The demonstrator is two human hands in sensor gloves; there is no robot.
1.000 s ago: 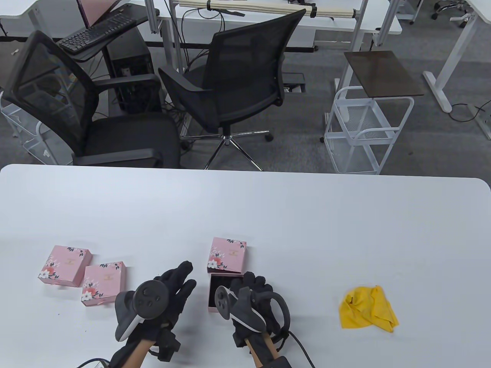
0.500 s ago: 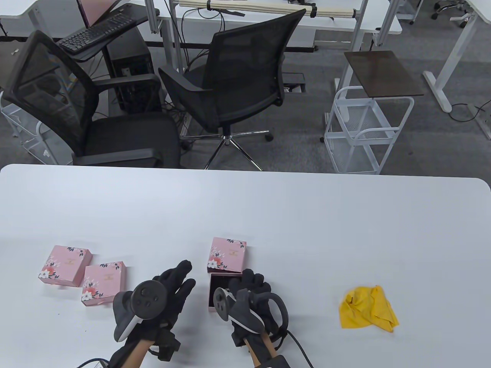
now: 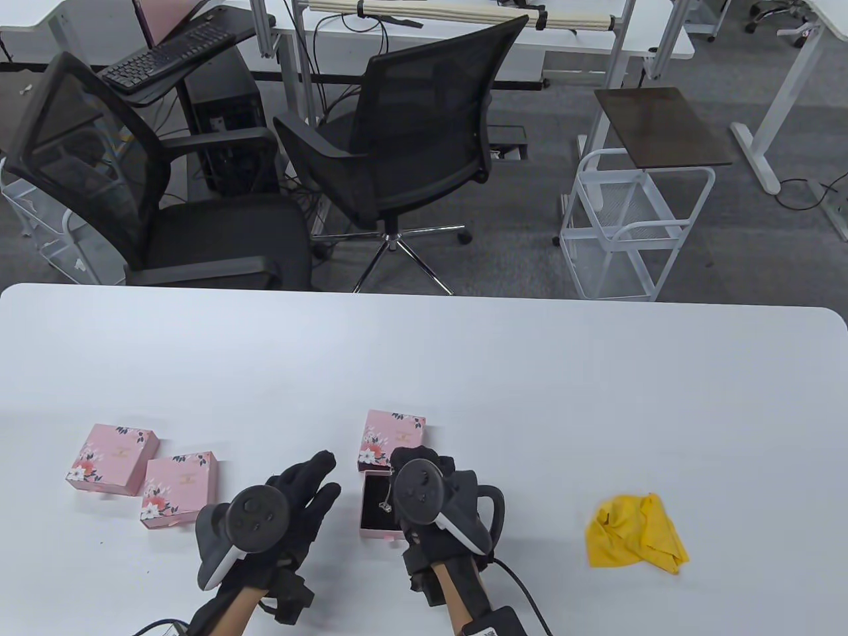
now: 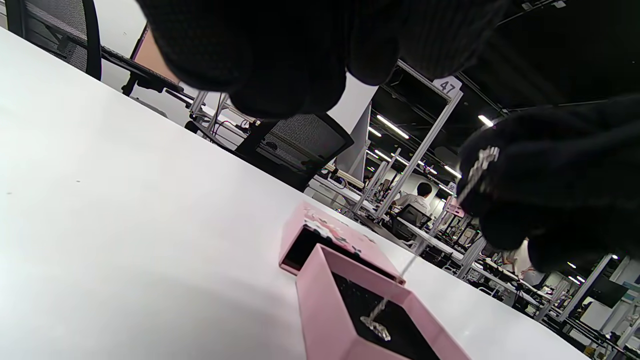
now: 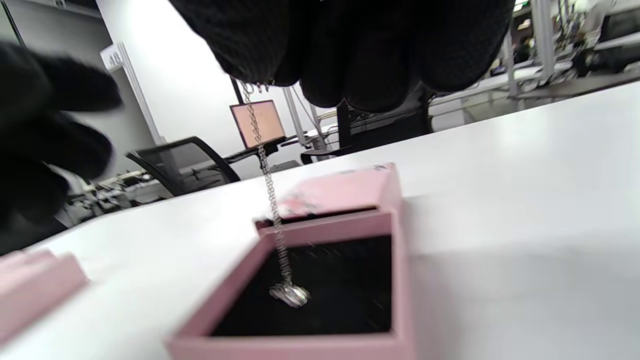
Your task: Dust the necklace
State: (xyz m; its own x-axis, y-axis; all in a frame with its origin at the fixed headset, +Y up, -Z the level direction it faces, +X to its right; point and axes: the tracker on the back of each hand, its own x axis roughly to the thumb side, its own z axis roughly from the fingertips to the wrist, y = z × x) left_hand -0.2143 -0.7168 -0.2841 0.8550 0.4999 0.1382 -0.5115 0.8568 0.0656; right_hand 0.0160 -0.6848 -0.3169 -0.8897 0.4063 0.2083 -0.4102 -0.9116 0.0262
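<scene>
An open pink box point(image 3: 371, 527) with a black lining sits near the table's front edge; it also shows in the left wrist view point(image 4: 330, 310) and the right wrist view point(image 5: 310, 335). Its floral lid point(image 3: 391, 438) lies just behind it. My right hand point(image 3: 424, 480) pinches a thin silver necklace point(image 5: 267, 190) and holds it above the box, with the pendant point(image 5: 290, 294) hanging at the lining. The chain also shows in the table view point(image 3: 385, 498) and the left wrist view point(image 4: 380, 315). My left hand point(image 3: 308, 487) hovers open and empty left of the box.
Two closed pink floral boxes point(image 3: 112, 458) point(image 3: 179, 489) lie at the left. A crumpled yellow cloth point(image 3: 633, 533) lies to the right of my hands. Office chairs point(image 3: 397, 132) and a white wire cart point(image 3: 629, 225) stand beyond the table's far edge.
My right hand has risen and turned over the open box, lifting the necklace chain out so the box interior now shows. My left hand has hardly moved.
</scene>
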